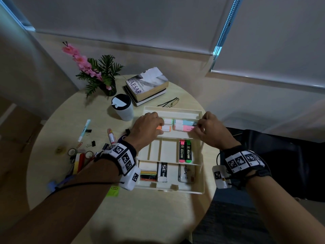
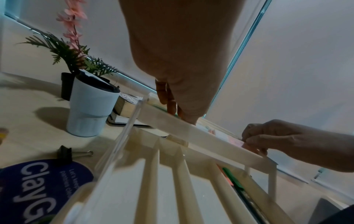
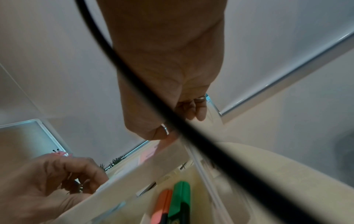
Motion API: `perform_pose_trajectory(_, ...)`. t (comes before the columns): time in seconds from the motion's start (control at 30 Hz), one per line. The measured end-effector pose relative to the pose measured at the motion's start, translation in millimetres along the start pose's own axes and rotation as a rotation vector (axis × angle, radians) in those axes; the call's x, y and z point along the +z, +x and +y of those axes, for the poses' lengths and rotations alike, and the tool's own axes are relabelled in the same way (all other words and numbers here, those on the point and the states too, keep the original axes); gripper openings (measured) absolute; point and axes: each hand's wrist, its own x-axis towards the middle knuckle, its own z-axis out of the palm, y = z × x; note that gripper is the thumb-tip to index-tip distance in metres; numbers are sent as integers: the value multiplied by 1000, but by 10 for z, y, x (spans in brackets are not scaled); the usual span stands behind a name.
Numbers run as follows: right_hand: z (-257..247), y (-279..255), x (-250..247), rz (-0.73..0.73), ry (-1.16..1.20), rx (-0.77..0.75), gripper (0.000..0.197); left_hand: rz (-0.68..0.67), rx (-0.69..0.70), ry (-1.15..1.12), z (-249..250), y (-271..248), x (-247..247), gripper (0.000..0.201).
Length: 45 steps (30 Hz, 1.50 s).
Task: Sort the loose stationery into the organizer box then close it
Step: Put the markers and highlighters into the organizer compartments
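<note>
Inside organizer box [image 1: 200, 189]: four pastel highlighters [image 1: 184, 125]

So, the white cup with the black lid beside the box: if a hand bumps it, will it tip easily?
Probably it could tip: the white cup stands tall and upright, and the left wrist view shows its base narrower than its top. The black lid seems fitted, so a spill may be limited. Its weight cannot be judged; the contents are hidden.

Your left hand [image 1: 146, 126] and right hand [image 1: 210, 132] occupy the organizer box's [image 1: 202, 173] far row. Its three narrow middle slots [image 1: 161, 149] lie open for entry. To the left, the tumbler [image 1: 123, 108] stands just beside the box; clips and tape rolls [image 1: 80, 152] crowd the table [image 1: 149, 213].
</note>
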Motion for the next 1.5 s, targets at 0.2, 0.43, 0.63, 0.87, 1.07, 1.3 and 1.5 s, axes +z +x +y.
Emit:
perform_pose_trajectory(0.2, -26, -46, 28, 149, -69, 70, 27, 38, 5, -24, -38, -33, 12, 31)
perform_pose_trajectory(0.43, -47, -60, 73, 208, -27, 97, 26, 70, 10, 4, -54, -50, 30, 24)
perform_pose_trajectory(0.63, -172, -69, 130, 168, -59, -3, 40, 106, 37, -47, -134, -148, 42, 19)
perform_pose_trajectory(0.87, -332, -41, 79, 234, 46, -40, 30, 273, 39, -112, -551, -611, -93, 20)
perform_pose_trajectory(1.07, -985, 78, 305, 212, 186, -121, 16, 175, -173, -134, -1433, -1147, -90, 14)
perform_pose_trajectory(1.3, -1793, 335, 807, 123, 192, -181, 11, -55, -352, -96, -2028, -1525, 47, 25)
perform_pose_trajectory(1.5, -2248, 593, 987, 168, 95, -152, 7, -63, -305, -133, -2197, -1564, 86, 27)
